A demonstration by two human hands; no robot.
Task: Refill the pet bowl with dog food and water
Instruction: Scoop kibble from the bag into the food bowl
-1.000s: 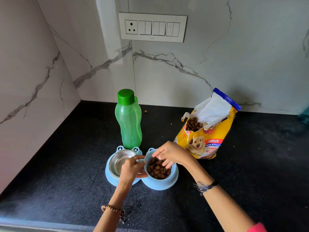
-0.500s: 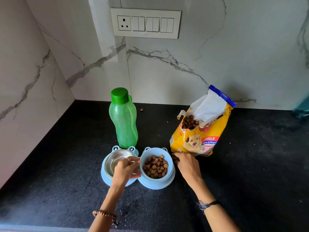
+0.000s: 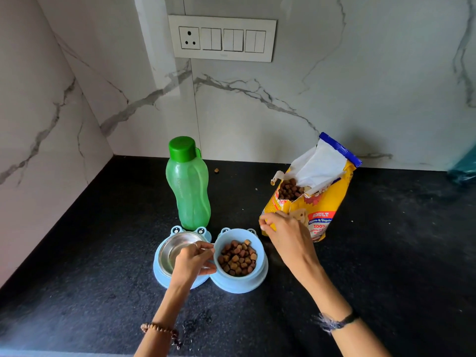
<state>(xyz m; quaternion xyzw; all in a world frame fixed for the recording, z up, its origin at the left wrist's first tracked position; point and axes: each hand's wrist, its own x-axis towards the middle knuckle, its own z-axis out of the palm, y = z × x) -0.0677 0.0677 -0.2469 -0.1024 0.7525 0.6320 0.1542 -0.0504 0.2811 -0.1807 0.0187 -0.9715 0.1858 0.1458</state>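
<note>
We see our left hand (image 3: 192, 261) gripping the bowl (image 3: 239, 283) between its two cups; right hand (image 3: 286, 234), fingers curled, at the bag (image 3: 319, 202); its grip unclear.

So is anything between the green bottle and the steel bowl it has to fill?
Yes: the left hand rests over the steel bowl's right rim, gripping the feeder. The bottle, cap on, stands right behind it.

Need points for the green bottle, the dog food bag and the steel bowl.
green bottle (image 3: 189, 191): head view, middle of the body.
dog food bag (image 3: 320, 217): head view, red label on the yellow front.
steel bowl (image 3: 171, 249): head view, inner wall left of the left hand.
</note>
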